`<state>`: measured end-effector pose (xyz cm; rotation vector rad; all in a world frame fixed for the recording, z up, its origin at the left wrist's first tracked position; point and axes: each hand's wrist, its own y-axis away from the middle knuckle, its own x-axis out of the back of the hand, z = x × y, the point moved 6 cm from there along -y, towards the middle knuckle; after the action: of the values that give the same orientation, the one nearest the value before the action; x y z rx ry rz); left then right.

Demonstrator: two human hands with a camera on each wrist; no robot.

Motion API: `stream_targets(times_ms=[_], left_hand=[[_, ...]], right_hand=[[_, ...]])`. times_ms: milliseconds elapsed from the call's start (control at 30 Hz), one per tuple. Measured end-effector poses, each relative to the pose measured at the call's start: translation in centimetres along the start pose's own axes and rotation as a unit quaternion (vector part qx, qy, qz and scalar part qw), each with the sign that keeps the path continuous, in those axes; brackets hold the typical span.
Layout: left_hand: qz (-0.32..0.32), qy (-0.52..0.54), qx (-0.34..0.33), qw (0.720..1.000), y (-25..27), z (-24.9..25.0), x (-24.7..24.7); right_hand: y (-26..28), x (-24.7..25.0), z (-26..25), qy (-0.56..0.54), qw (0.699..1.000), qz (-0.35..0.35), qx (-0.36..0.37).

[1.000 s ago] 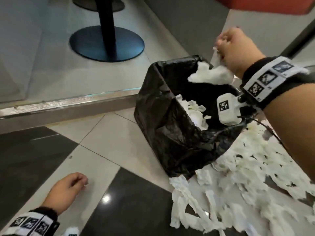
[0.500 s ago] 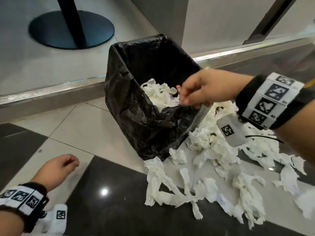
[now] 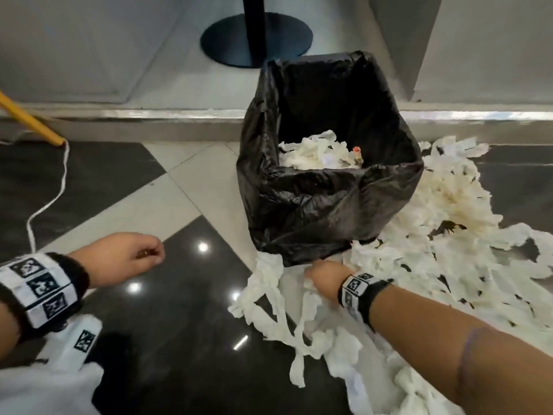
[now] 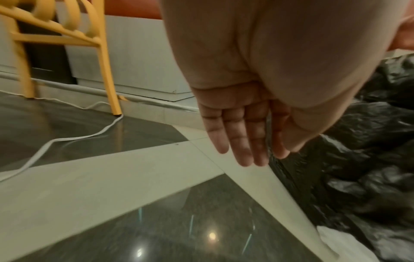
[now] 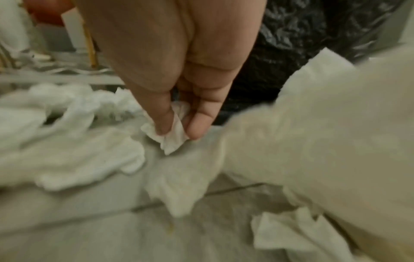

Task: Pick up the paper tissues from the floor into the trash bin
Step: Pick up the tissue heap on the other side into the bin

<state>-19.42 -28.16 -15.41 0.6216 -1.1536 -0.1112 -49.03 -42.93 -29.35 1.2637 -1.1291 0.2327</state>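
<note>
A trash bin (image 3: 326,211) lined with a black bag stands on the tiled floor, with white tissues (image 3: 317,154) lying inside it. Torn paper tissues (image 3: 443,265) cover the floor in front and to the right of the bin. My right hand (image 3: 321,275) is down at the bin's near base. In the right wrist view its thumb and finger pinch a white tissue (image 5: 174,134) from the pile (image 5: 67,141). My left hand (image 3: 140,256) hovers over the dark tile left of the bin. Its fingers (image 4: 244,140) are relaxed and hold nothing.
A black round table base (image 3: 257,40) with a post stands behind the bin on a raised step with a metal edge (image 3: 149,113). A yellow chair leg (image 4: 109,74) and a white cable (image 3: 51,199) lie at the left.
My right hand has let the earlier tissue fall into the bin and come down to the floor, where it now pinches another tissue. The left hand has stayed low at the left.
</note>
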Motion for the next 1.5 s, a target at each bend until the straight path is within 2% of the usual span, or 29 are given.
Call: stream_targets(times_ms=[67,133,233,367,467,533,633,733,833,867,967,1067,1200,1267,1333,1500], left_hand=[[-0.020,-0.021,0.004,1.000,1.8,1.8,-0.6],[-0.039,-0.060,-0.019,0.997,2.5,4.2,-1.8],[-0.039,-0.090,-0.078,0.992,0.1,7.3,-5.7],[-0.067,-0.063,-0.131,0.987,-5.4,11.2,-12.6],[-0.158,-0.106,-0.117,0.975,-6.4,12.9,-16.8],[-0.184,-0.158,-0.126,0.962,-6.2,13.4,-19.0],[-0.146,-0.105,-0.121,0.976,-5.9,13.7,-19.1],[-0.119,-0.071,-0.162,0.977,-5.6,14.5,-17.8],[-0.077,0.010,-0.164,0.983,-5.2,14.5,-15.9],[-0.069,0.036,-0.154,0.985,-5.0,14.3,-15.4],[-0.052,0.094,-0.126,0.986,-4.0,13.6,-13.8],[-0.053,0.125,-0.108,0.985,-2.9,13.0,-12.8],[-0.055,0.042,-0.117,0.991,-1.8,13.2,-12.0],[-0.044,-0.020,-0.127,0.991,-1.5,13.6,-11.6],[-0.042,-0.040,-0.138,0.989,-1.2,13.8,-11.5],[-0.058,-0.038,-0.155,0.985,-0.6,13.5,-12.6]], right_hand=[[0.7,1.4,0.6,-0.050,0.997,0.055,-0.011],[1.8,3.2,1.6,-0.128,0.984,0.120,-0.031],[3.8,4.6,3.3,-0.237,0.953,0.171,-0.076],[6.7,3.8,4.1,-0.302,0.931,0.182,-0.093],[9.0,2.5,4.1,-0.291,0.940,0.150,-0.100],[11.0,2.0,3.8,-0.276,0.948,0.117,-0.108],[12.4,1.1,4.1,-0.295,0.941,0.103,-0.131],[12.0,0.1,4.3,-0.330,0.925,0.095,-0.160],[11.0,-0.4,3.3,-0.377,0.912,0.072,-0.146],[10.6,-0.4,2.8,-0.371,0.917,0.065,-0.133],[9.3,-0.4,0.7,-0.221,0.970,0.058,-0.081],[8.0,-2.5,-2.8,-0.123,0.992,0.005,0.003],[6.2,-4.8,-7.0,-0.011,0.996,-0.039,0.077],[5.5,-5.8,-7.4,-0.006,0.996,-0.063,0.060],[5.5,-6.6,-7.7,0.004,0.995,-0.086,0.050],[5.3,-6.0,-7.0,0.032,0.998,-0.036,0.050]])
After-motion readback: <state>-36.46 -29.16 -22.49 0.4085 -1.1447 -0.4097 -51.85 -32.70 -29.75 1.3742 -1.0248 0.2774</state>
